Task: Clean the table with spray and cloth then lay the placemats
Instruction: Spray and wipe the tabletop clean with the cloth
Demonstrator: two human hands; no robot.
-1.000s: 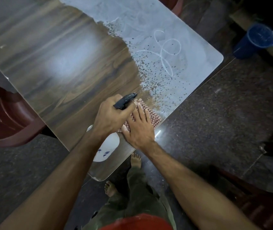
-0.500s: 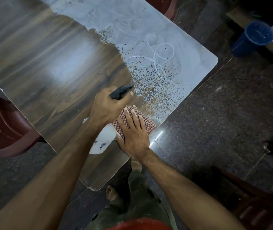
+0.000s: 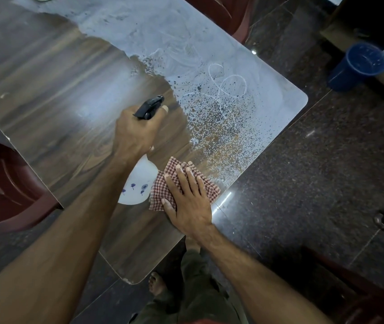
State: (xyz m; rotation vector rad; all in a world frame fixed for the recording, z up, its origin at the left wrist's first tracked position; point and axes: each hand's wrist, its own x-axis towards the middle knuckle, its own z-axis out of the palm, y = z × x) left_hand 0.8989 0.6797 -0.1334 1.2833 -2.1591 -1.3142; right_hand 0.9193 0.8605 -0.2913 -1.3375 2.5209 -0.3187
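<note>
Left hand (image 3: 137,132) gripping a white spray bottle (image 3: 139,183) by its black trigger head, small blue marks on the bottle unreadable, right hand (image 3: 189,202) pressed flat with straight fingers on a checked cloth (image 3: 170,174) just beside the bottle, wooden table (image 3: 53,90) white and speckled ahead of both hands

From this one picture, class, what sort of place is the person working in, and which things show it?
Probably a simple dining area, in a home or small eatery: a wood-grain table with plastic chairs drawn up to it, a polished stone floor, and a blue bucket nearby.
</note>
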